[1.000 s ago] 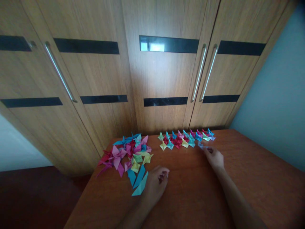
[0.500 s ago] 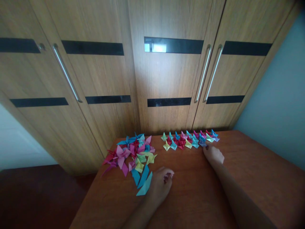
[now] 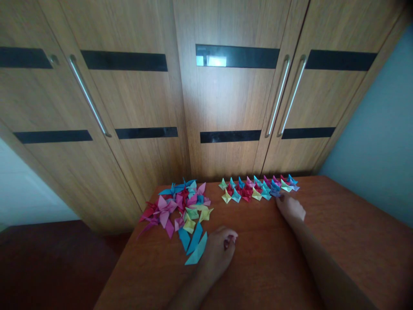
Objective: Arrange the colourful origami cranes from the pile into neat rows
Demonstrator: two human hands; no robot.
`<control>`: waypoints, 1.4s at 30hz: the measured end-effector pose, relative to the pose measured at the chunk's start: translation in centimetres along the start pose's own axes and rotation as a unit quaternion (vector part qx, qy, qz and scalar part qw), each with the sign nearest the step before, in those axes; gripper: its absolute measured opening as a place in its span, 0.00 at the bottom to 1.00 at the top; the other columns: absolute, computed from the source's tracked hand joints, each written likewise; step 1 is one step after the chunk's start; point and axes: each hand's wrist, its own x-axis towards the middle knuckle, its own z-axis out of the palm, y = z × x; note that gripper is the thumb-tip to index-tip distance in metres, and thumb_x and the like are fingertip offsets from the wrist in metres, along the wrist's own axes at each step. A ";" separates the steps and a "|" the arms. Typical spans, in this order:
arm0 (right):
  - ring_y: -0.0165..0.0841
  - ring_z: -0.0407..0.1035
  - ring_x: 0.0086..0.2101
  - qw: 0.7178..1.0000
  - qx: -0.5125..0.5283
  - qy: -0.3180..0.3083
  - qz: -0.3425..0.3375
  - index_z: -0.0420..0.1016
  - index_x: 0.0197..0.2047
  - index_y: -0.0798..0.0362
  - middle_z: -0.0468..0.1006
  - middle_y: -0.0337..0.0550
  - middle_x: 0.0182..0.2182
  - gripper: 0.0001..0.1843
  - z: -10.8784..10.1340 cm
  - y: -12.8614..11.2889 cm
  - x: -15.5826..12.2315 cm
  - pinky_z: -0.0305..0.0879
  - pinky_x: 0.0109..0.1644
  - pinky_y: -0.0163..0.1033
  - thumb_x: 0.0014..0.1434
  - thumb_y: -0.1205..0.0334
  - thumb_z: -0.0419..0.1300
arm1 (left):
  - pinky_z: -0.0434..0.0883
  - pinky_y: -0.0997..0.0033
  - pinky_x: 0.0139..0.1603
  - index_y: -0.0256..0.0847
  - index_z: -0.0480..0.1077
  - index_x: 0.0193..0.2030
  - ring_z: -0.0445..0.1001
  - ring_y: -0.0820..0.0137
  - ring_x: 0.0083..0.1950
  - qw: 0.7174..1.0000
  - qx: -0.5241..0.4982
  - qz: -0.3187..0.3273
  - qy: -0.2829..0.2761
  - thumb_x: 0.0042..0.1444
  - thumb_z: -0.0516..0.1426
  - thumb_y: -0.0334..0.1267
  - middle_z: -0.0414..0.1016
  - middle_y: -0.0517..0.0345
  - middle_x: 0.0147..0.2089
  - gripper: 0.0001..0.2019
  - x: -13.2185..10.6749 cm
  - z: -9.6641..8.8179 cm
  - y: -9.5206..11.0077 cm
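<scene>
Paper stars point(image 3: 258, 189) sit in a row at the worktop's point(image 3: 338, 241) back edge. Right hand point(image 3: 292, 209) touches the row's end, grip unclear. Left hand point(image 3: 219, 252) rests curled. They look featherlight and crushable; best pinched gently by a point.

Table point(image 3: 274, 262) bears origami point(image 3: 165, 209) (two groups).

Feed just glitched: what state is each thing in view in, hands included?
left hand, curled, resting on the table
right hand, fingertips at the rows' front edge; grip unclear
small folded pieces, lined up in two rows
larger folded pieces, loose heap
blue folded sheets, lying flat beside left hand
wardrobe doors, shut
</scene>
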 end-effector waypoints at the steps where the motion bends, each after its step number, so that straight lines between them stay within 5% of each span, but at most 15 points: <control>1: 0.49 0.71 0.43 1.000 0.003 0.001 0.000 0.69 0.52 0.48 0.76 0.56 0.41 0.25 0.0 0.0 0.0 0.66 0.41 0.50 0.58 0.45 0.47 | 0.65 0.76 0.34 0.42 0.72 0.37 0.70 0.74 0.33 1.000 0.002 -0.002 0.000 0.54 0.49 0.30 0.73 0.59 0.34 0.11 0.0 0.0 0.0; 11: 0.47 0.72 0.40 0.996 0.077 0.048 -0.006 0.64 0.53 0.52 0.77 0.53 0.39 0.26 0.3 0.8 -1.3 0.66 0.40 0.46 0.57 0.46 0.49 | 0.66 0.75 0.33 0.41 0.73 0.37 0.70 0.73 0.32 1.000 0.006 0.006 0.008 0.54 0.49 0.29 0.73 0.58 0.34 0.12 0.0 -0.1 0.2; 16: 0.45 0.73 0.39 0.985 0.146 0.084 -0.039 0.70 0.46 0.55 0.79 0.53 0.36 0.23 0.5 1.4 -3.1 0.64 0.39 0.40 0.58 0.48 0.47 | 0.67 0.75 0.34 0.43 0.72 0.38 0.70 0.72 0.32 0.998 0.029 0.043 0.031 0.55 0.49 0.29 0.73 0.57 0.34 0.12 0.0 -1.1 1.1; 19: 0.43 0.73 0.38 0.974 0.190 0.092 -0.083 0.73 0.41 0.55 0.79 0.52 0.35 0.23 0.8 0.9 -4.3 0.64 0.38 0.38 0.58 0.47 0.46 | 0.68 0.73 0.39 0.43 0.71 0.41 0.71 0.71 0.36 0.991 0.084 0.083 0.065 0.56 0.49 0.29 0.74 0.56 0.37 0.12 0.7 -3.7 1.3; 22: 0.39 0.73 0.36 0.959 0.228 0.082 -0.146 0.73 0.40 0.54 0.79 0.48 0.33 0.23 1.3 -0.2 -5.2 0.63 0.37 0.35 0.58 0.46 0.46 | 0.67 0.70 0.48 0.42 0.70 0.44 0.72 0.68 0.45 0.971 0.160 0.089 0.155 0.57 0.49 0.32 0.73 0.55 0.44 0.12 1.4 -8.1 0.2; 26: 0.37 0.73 0.31 0.938 0.255 0.049 -0.230 0.74 0.37 0.54 0.79 0.44 0.30 0.23 1.9 -1.6 -6.1 0.63 0.35 0.34 0.57 0.44 0.48 | 0.69 0.67 0.45 0.40 0.71 0.42 0.73 0.64 0.42 0.913 0.294 -0.008 0.283 0.56 0.50 0.37 0.73 0.52 0.43 0.11 1.1 -14.3 -2.6; 29: 0.37 0.73 0.30 0.929 0.261 0.032 -0.262 0.75 0.37 0.53 0.79 0.43 0.29 0.24 2.1 -2.0 -6.4 0.64 0.35 0.34 0.56 0.43 0.48 | 0.69 0.66 0.42 0.39 0.71 0.43 0.73 0.61 0.42 0.876 0.380 -0.082 0.284 0.56 0.50 0.38 0.73 0.51 0.44 0.12 0.3 -16.9 -4.4; 34: 0.37 0.73 0.30 0.923 0.268 0.026 -0.276 0.75 0.36 0.53 0.79 0.44 0.29 0.24 2.1 -1.8 -6.5 0.64 0.35 0.36 0.57 0.42 0.48 | 0.67 0.65 0.46 0.39 0.72 0.44 0.72 0.60 0.45 0.865 0.448 -0.092 0.208 0.54 0.51 0.35 0.73 0.49 0.43 0.13 0.0 -16.7 -5.4; 42: 0.36 0.72 0.27 0.922 0.268 0.010 -0.278 0.74 0.35 0.52 0.78 0.43 0.25 0.25 1.9 -2.0 -6.6 0.64 0.32 0.35 0.56 0.40 0.47 | 0.66 0.63 0.45 0.40 0.72 0.44 0.72 0.59 0.44 0.856 0.470 -0.075 0.203 0.56 0.50 0.36 0.74 0.49 0.43 0.13 -0.2 -16.4 -6.0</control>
